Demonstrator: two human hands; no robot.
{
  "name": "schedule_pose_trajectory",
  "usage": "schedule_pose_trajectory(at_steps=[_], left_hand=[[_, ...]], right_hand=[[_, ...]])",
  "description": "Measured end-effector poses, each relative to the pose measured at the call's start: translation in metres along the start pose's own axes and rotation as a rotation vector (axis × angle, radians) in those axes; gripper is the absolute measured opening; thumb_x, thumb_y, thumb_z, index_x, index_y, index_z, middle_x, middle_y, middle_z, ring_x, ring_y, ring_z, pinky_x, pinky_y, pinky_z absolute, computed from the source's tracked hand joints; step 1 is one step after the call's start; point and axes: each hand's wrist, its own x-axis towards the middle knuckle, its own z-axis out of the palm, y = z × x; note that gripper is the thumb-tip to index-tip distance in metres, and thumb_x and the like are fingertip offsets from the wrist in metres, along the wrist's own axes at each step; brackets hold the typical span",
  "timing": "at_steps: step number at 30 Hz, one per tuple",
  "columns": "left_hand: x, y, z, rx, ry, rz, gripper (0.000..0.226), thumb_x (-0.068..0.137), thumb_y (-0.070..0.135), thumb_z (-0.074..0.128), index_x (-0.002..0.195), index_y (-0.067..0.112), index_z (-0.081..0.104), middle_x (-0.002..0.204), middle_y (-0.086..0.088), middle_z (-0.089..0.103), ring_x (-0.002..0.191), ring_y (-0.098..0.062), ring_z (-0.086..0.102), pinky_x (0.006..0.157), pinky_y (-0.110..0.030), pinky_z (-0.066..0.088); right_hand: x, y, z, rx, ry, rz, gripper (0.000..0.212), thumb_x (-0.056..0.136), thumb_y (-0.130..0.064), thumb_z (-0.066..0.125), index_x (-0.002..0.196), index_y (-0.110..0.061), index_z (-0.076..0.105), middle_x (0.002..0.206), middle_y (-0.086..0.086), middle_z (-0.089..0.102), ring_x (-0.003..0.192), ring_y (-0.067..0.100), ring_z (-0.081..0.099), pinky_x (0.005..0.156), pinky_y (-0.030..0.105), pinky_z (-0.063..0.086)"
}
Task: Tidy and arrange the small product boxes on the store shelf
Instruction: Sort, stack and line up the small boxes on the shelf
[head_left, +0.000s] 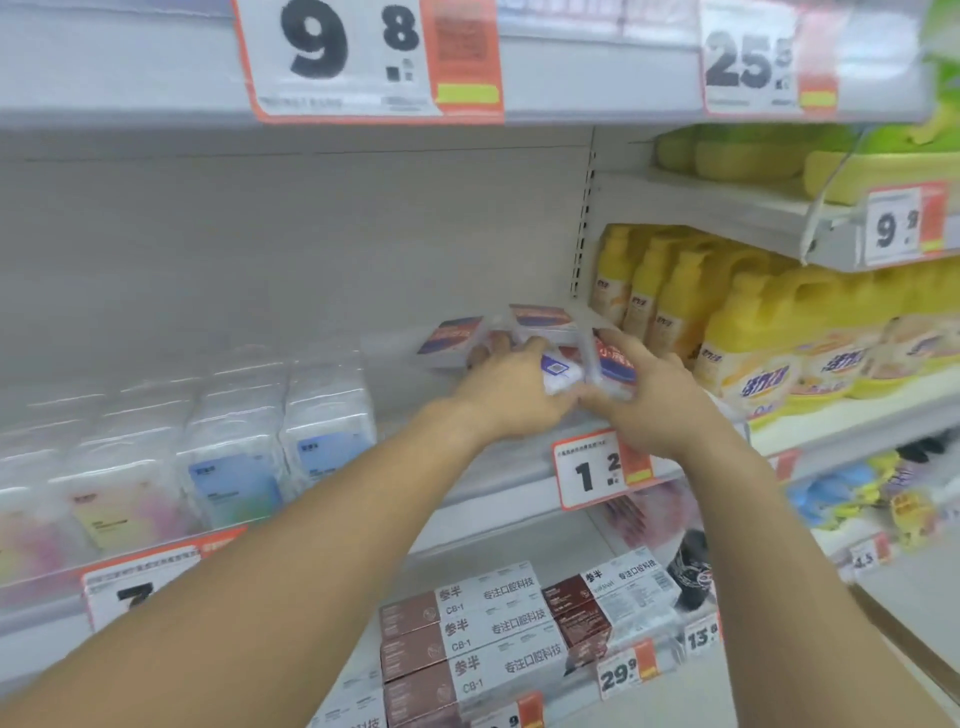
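Both hands work the loose small boxes at the shelf's right end, left hand and right hand each grasping 1 box, seemingly to square up the jumbled cluster.

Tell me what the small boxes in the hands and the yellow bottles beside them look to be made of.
Small boxes: seemingly clear, glossy hard plastic around a printed red-and-blue card; edges look see-through and catch light, though blur leaves it open. Both the left hand and the right hand grip them. Yellow bottles: probably opaque moulded plastic, smooth with a soft sheen, carrying printed labels.
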Motion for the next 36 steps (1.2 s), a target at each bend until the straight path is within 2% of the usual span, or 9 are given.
schedule_pose_trajectory(at_steps=[5, 11, 15, 18, 22, 26, 29, 31, 36], left_hand=[[0.009, -0.015, 0.011, 0.000, 0.121, 0.001, 0.080, 0.079, 0.052, 0.065, 0.147, 0.028, 0.030, 0.147, -0.014, 0.032, 0.133, -0.035, 0.030, 0.111, -0.043, 0.031], [0.029, -0.030, 0.017, -0.095, 0.332, -0.177, 0.074, 0.079, 0.047, 0.069, 0.142, 0.024, 0.037, 0.138, -0.013, 0.038, 0.126, -0.034, 0.035, 0.103, -0.041, 0.039], [0.041, -0.036, 0.020, -0.232, 0.452, -0.317, 0.072, 0.077, 0.049, 0.069, 0.138, 0.025, 0.040, 0.132, -0.013, 0.043, 0.124, -0.035, 0.039, 0.098, -0.043, 0.043], [0.036, -0.037, 0.013, -0.302, 0.457, -0.356, 0.070, 0.077, 0.053, 0.067, 0.138, 0.027, 0.041, 0.129, -0.010, 0.049, 0.120, -0.033, 0.047, 0.098, -0.044, 0.044], [0.017, -0.028, -0.004, -0.468, 0.503, -0.327, 0.053, 0.084, 0.054, 0.059, 0.127, 0.026, 0.051, 0.109, 0.008, 0.060, 0.106, -0.022, 0.060, 0.087, -0.033, 0.048], [0.000, -0.020, -0.011, -0.517, 0.497, -0.298, 0.038, 0.087, 0.055, 0.052, 0.108, 0.025, 0.061, 0.100, 0.004, 0.067, 0.099, -0.026, 0.061, 0.087, -0.036, 0.051], [-0.012, -0.021, -0.012, -0.516, 0.569, -0.256, 0.029, 0.090, 0.047, 0.052, 0.080, 0.021, 0.058, 0.075, 0.004, 0.061, 0.087, -0.029, 0.060, 0.072, -0.031, 0.046], [-0.017, -0.024, -0.012, -0.536, 0.681, -0.181, 0.018, 0.092, 0.037, 0.055, 0.081, 0.023, 0.060, 0.070, 0.006, 0.060, 0.080, -0.024, 0.061, 0.065, -0.028, 0.042], [-0.024, -0.027, -0.013, -0.792, 0.859, -0.036, 0.008, 0.093, 0.029, 0.058, 0.088, 0.027, 0.065, 0.078, 0.002, 0.069, 0.075, -0.016, 0.068, 0.070, -0.028, 0.055]], right_hand=[[0.021, 0.004, 0.009, 0.092, 0.001, -0.081, 0.076, 0.081, -0.049, 0.072, 0.148, -0.039, 0.036, 0.142, 0.009, 0.050, 0.134, 0.017, 0.035, 0.098, 0.024, 0.034], [0.046, -0.012, 0.016, 0.251, -0.048, -0.066, 0.074, 0.074, -0.036, 0.082, 0.136, -0.022, 0.045, 0.113, -0.009, 0.060, 0.104, 0.011, 0.056, 0.064, 0.008, 0.038], [0.055, -0.020, 0.024, 0.285, -0.103, 0.012, 0.073, 0.065, -0.034, 0.076, 0.129, -0.018, 0.046, 0.118, 0.002, 0.064, 0.100, 0.018, 0.064, 0.071, 0.027, 0.049], [0.055, -0.023, 0.019, 0.190, -0.157, 0.034, 0.084, 0.054, -0.027, 0.070, 0.133, -0.019, 0.044, 0.119, 0.008, 0.061, 0.099, 0.022, 0.061, 0.061, 0.025, 0.044], [0.054, -0.015, -0.002, 0.131, -0.158, 0.095, 0.089, 0.061, -0.010, 0.078, 0.141, -0.017, 0.039, 0.122, 0.010, 0.058, 0.106, 0.025, 0.055, 0.063, 0.024, 0.042], [0.049, -0.014, -0.018, 0.060, -0.162, 0.084, 0.085, 0.065, -0.027, 0.080, 0.141, -0.022, 0.042, 0.128, 0.006, 0.055, 0.108, 0.025, 0.055, 0.073, 0.031, 0.044], [0.044, -0.020, -0.023, 0.087, -0.146, 0.058, 0.085, 0.065, -0.042, 0.082, 0.139, -0.025, 0.045, 0.125, 0.000, 0.060, 0.106, 0.021, 0.059, 0.079, 0.031, 0.047], [0.041, -0.024, -0.023, 0.112, -0.142, 0.039, 0.087, 0.061, -0.047, 0.082, 0.137, -0.027, 0.044, 0.121, -0.003, 0.062, 0.103, 0.019, 0.062, 0.081, 0.032, 0.051], [0.034, -0.027, -0.018, 0.104, -0.199, 0.019, 0.091, 0.059, -0.058, 0.082, 0.136, -0.028, 0.045, 0.121, -0.004, 0.062, 0.103, 0.018, 0.062, 0.084, 0.034, 0.053]])
